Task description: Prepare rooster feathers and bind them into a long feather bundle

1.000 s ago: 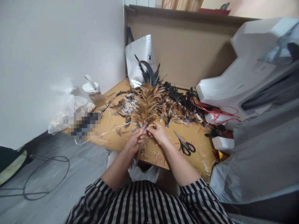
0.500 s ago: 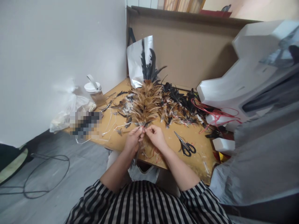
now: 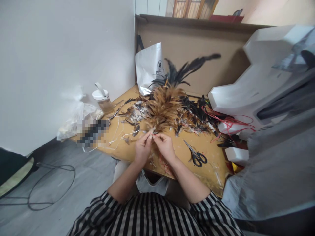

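A tall bundle of feathers (image 3: pixel 164 108), brown and bushy below with long black plumes at the top, leans to the right over the table. My left hand (image 3: pixel 143 147) is closed on the narrow lower end of this bundle. Close beside it, my right hand (image 3: pixel 164 146) pinches a bit of red string (image 3: pixel 154 134) at the bundle's base; the fingertips of both hands nearly meet. Black-handled scissors (image 3: pixel 195 154) lie on the table to the right of my right hand, blades partly apart.
Loose black and brown feathers (image 3: pixel 194 123) lie behind the bundle on the wooden table (image 3: pixel 128 147). A silver pouch (image 3: pixel 149 67), a lidded drink cup (image 3: pixel 102 98) and a plastic bag (image 3: pixel 81 116) stand at the back and left. Red cord (image 3: pixel 228 121) and white foam (image 3: pixel 231 88) are at right.
The feather bundle has swung from upright to a lean toward the right, its black plumes fanning out. My left hand has turned at the base; my right hand stays close by.
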A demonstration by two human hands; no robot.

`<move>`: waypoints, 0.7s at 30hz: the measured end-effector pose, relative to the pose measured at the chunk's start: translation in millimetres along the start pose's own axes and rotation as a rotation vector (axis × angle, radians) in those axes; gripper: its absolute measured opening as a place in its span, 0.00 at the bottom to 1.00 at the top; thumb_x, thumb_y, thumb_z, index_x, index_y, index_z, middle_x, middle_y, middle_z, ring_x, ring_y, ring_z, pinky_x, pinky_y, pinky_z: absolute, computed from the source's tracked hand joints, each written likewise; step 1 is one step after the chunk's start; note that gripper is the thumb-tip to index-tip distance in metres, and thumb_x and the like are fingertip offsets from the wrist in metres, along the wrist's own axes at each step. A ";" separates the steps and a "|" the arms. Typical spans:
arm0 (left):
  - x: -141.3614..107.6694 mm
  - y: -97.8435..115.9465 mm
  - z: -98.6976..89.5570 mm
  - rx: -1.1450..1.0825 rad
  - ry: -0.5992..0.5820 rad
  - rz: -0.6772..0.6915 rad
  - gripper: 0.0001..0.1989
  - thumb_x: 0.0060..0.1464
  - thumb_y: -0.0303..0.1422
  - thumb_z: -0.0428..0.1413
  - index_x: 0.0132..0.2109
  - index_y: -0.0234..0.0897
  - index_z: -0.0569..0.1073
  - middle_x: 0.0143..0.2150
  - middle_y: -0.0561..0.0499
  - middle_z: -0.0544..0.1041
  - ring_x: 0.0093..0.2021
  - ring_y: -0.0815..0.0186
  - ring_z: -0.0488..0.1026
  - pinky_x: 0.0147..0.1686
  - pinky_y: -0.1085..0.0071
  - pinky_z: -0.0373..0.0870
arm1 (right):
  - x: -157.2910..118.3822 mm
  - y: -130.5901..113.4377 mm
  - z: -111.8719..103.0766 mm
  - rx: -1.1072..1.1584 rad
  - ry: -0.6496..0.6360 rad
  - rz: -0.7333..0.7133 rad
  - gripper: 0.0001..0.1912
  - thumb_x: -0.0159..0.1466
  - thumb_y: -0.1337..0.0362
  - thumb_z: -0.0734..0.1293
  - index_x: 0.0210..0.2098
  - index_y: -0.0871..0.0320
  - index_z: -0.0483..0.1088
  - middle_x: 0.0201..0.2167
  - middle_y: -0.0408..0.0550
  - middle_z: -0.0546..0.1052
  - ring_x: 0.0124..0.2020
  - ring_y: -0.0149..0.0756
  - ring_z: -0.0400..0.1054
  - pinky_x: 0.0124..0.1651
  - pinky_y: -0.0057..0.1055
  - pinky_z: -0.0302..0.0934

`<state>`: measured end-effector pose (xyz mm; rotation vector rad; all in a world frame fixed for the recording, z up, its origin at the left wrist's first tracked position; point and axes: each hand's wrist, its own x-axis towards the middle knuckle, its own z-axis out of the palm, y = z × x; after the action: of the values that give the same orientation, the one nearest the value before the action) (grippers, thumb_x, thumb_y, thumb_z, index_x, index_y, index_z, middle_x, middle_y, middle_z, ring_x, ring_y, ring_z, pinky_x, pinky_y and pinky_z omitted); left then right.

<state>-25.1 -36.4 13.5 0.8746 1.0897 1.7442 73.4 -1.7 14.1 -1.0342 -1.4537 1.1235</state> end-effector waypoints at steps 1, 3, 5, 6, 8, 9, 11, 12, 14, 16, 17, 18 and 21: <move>-2.5 1.7 0.3 -0.007 -0.013 0.005 0.10 0.45 0.25 0.58 0.37 0.40 0.78 0.35 0.49 0.72 0.41 0.65 0.65 0.36 0.76 0.64 | 0.4 -1.0 -1.0 0.002 0.011 0.006 0.11 0.55 0.58 0.65 0.22 0.59 0.70 0.19 0.42 0.70 0.22 0.29 0.60 0.28 0.26 0.55; -7.4 4.3 1.7 -0.008 -0.030 0.026 0.12 0.46 0.23 0.57 0.38 0.40 0.77 0.35 0.49 0.70 0.41 0.66 0.64 0.39 0.77 0.63 | 1.0 -2.9 -3.0 0.018 0.029 0.019 0.11 0.54 0.58 0.65 0.21 0.60 0.70 0.18 0.42 0.69 0.22 0.28 0.59 0.27 0.26 0.54; -10.9 5.3 3.7 0.009 -0.039 0.061 0.13 0.47 0.23 0.57 0.40 0.40 0.77 0.35 0.48 0.69 0.42 0.66 0.64 0.43 0.77 0.62 | 1.6 -4.0 -4.4 0.062 0.044 0.049 0.12 0.53 0.58 0.67 0.21 0.60 0.70 0.18 0.41 0.69 0.21 0.27 0.58 0.27 0.26 0.53; -11.9 5.0 4.8 0.027 -0.040 0.082 0.13 0.47 0.23 0.56 0.41 0.40 0.77 0.36 0.48 0.69 0.43 0.66 0.64 0.45 0.76 0.61 | 1.9 -4.3 -4.6 0.091 0.051 0.073 0.12 0.52 0.57 0.67 0.20 0.60 0.70 0.17 0.41 0.68 0.20 0.27 0.57 0.26 0.25 0.52; -12.0 2.9 6.3 0.089 -0.048 0.125 0.13 0.48 0.24 0.56 0.42 0.39 0.77 0.36 0.47 0.69 0.44 0.64 0.64 0.47 0.74 0.60 | 2.4 -4.6 -4.4 0.154 0.068 0.128 0.13 0.49 0.57 0.69 0.19 0.61 0.69 0.17 0.40 0.68 0.19 0.26 0.57 0.25 0.25 0.51; -11.2 1.2 6.6 0.132 -0.053 0.150 0.12 0.48 0.25 0.56 0.42 0.39 0.76 0.37 0.47 0.70 0.44 0.64 0.64 0.47 0.72 0.61 | 2.7 -4.8 -4.2 0.192 0.074 0.151 0.13 0.48 0.56 0.70 0.20 0.61 0.69 0.17 0.40 0.69 0.20 0.26 0.57 0.25 0.25 0.51; -8.5 -2.2 6.4 0.195 -0.055 0.179 0.13 0.48 0.28 0.57 0.44 0.38 0.75 0.38 0.47 0.70 0.43 0.64 0.66 0.46 0.69 0.63 | 3.6 -5.4 -4.6 0.281 0.078 0.185 0.13 0.46 0.57 0.72 0.20 0.61 0.69 0.18 0.41 0.70 0.21 0.26 0.59 0.26 0.25 0.53; -7.0 -3.3 6.0 0.193 -0.057 0.165 0.15 0.48 0.29 0.57 0.45 0.37 0.73 0.38 0.48 0.71 0.40 0.65 0.67 0.43 0.69 0.64 | 4.4 -5.7 -5.6 0.325 0.064 0.194 0.13 0.45 0.57 0.72 0.21 0.61 0.70 0.19 0.41 0.71 0.21 0.26 0.60 0.27 0.25 0.54; -4.7 -3.1 5.3 0.119 -0.079 0.072 0.19 0.46 0.32 0.59 0.48 0.36 0.70 0.36 0.49 0.71 0.34 0.68 0.69 0.36 0.71 0.66 | 6.4 -5.8 -9.9 0.393 0.011 0.195 0.13 0.45 0.57 0.73 0.21 0.61 0.71 0.20 0.42 0.72 0.22 0.27 0.62 0.28 0.25 0.54; -4.2 0.4 5.5 0.009 -0.133 -0.068 0.20 0.45 0.35 0.60 0.46 0.35 0.69 0.34 0.50 0.71 0.29 0.71 0.69 0.29 0.75 0.65 | 8.8 -4.5 -16.8 0.417 -0.061 0.193 0.12 0.45 0.57 0.73 0.22 0.61 0.72 0.20 0.42 0.72 0.20 0.26 0.60 0.26 0.25 0.53; -4.7 3.0 6.2 -0.035 -0.161 -0.127 0.19 0.45 0.36 0.60 0.45 0.34 0.69 0.34 0.49 0.72 0.28 0.71 0.69 0.26 0.76 0.64 | 10.0 -3.2 -20.5 0.419 -0.098 0.194 0.12 0.46 0.57 0.73 0.22 0.60 0.72 0.19 0.41 0.72 0.19 0.25 0.58 0.24 0.24 0.51; -5.5 5.7 7.2 -0.067 -0.186 -0.170 0.18 0.46 0.37 0.59 0.44 0.33 0.70 0.35 0.49 0.72 0.27 0.72 0.68 0.23 0.77 0.63 | 11.0 -1.7 -24.1 0.417 -0.131 0.198 0.12 0.46 0.57 0.73 0.22 0.60 0.72 0.18 0.41 0.72 0.17 0.23 0.56 0.23 0.24 0.49; -8.2 11.6 11.7 -0.102 -0.237 -0.215 0.16 0.48 0.39 0.57 0.41 0.33 0.70 0.31 0.51 0.72 0.19 0.77 0.62 0.16 0.80 0.53 | 12.4 2.6 -31.1 0.396 -0.214 0.218 0.13 0.49 0.55 0.71 0.24 0.60 0.73 0.17 0.41 0.71 0.15 0.22 0.52 0.20 0.24 0.44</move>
<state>-15.4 -43.0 27.7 0.8436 0.8952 1.4649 102.4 15.0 16.7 -0.8214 -1.2279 1.6447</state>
